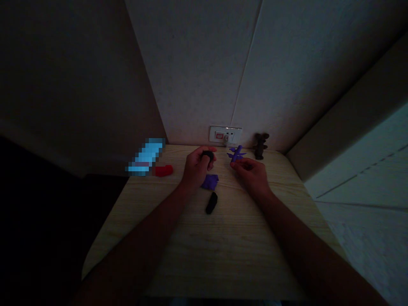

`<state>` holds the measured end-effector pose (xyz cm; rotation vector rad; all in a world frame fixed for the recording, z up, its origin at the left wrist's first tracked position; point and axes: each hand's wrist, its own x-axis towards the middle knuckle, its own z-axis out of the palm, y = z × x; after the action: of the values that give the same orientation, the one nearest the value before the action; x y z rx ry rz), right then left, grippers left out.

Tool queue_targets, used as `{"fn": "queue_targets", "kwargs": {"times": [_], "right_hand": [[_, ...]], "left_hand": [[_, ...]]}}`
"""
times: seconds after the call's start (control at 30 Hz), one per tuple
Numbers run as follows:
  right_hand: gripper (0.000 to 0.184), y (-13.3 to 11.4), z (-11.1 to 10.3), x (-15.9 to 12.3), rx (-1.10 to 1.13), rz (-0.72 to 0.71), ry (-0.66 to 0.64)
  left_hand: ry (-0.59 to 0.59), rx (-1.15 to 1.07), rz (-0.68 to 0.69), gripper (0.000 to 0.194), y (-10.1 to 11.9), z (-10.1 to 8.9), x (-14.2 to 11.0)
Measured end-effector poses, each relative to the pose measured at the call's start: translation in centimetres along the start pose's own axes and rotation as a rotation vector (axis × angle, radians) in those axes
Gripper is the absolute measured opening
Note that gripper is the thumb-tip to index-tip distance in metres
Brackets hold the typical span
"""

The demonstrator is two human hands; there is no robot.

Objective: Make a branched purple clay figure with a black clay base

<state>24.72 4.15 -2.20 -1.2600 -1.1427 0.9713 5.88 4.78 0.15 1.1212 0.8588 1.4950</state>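
Note:
My left hand (198,167) is closed round a black lump (208,154) that looks like modelling clay, the thumb lying on it. Between the fingertips of my right hand (253,173) is a purple clay figure (237,154), a thick stick with thin pointed pieces out to both sides. A flat purple clay piece (211,182) lies on the wooden table (204,250), just below my left hand. Nearer to me rests a black clay piece (211,203), longish and blocky. The light is dim, so fine detail is hard to make out.
A red clay piece (164,171) lies left of my left hand, beside a bright pixelated slab (146,157). At the back right stands a small dark figure (260,145). A wall socket (225,134) with a plug sits behind the table, and a pale cabinet (360,157) borders the right side.

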Motion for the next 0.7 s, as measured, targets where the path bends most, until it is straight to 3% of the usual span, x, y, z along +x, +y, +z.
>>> {"fn": "queue_targets", "kwargs": {"times": [0.7], "right_hand": [[0.033, 0.27, -0.04, 0.22, -0.025, -0.016, -0.014]], "left_hand": [[0.021, 0.076, -0.031, 0.021, -0.11, -0.14, -0.22]]}}
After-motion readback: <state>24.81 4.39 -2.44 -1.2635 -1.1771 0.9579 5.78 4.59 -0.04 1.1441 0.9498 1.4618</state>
